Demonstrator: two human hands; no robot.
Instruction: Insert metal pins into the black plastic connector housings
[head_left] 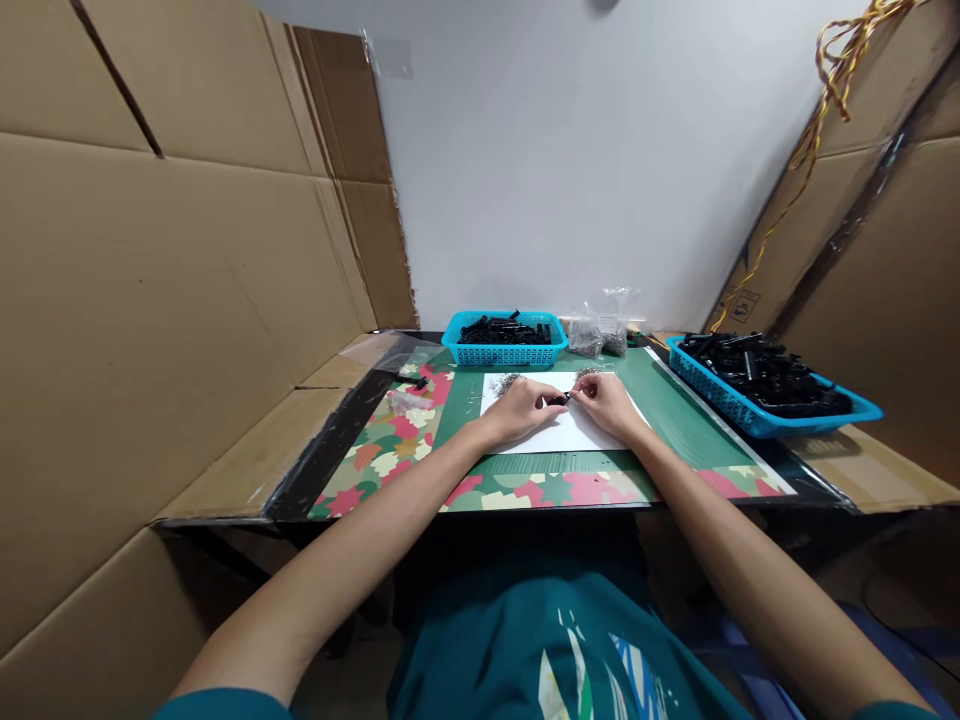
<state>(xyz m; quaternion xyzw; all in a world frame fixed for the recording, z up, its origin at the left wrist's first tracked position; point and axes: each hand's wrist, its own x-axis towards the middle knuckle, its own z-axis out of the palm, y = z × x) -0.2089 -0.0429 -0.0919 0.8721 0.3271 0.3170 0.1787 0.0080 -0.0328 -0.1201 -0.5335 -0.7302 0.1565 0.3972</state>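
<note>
Over a white sheet (559, 437) on the table, my left hand (523, 408) pinches a small black plastic part (557, 401) between thumb and fingers. My right hand (606, 402) meets it from the other side, its thumb and fingertips closed at the part's right end. Whether the right fingers hold a separate tiny piece is too small to tell. Behind the left hand lies a pile of small metal pieces (504, 383). A second pile of small metal pieces (583, 374) shows just behind the right hand, partly covered by it.
A blue basket (506, 355) of black parts stands at the back. Another blue basket (757, 420), heaped with black parts, stands at the right. Clear bags (614, 335) of small pieces lean by the wall. Cardboard panels (187, 270) enclose the sides. Yellow twisted cord (806, 150) hangs at right.
</note>
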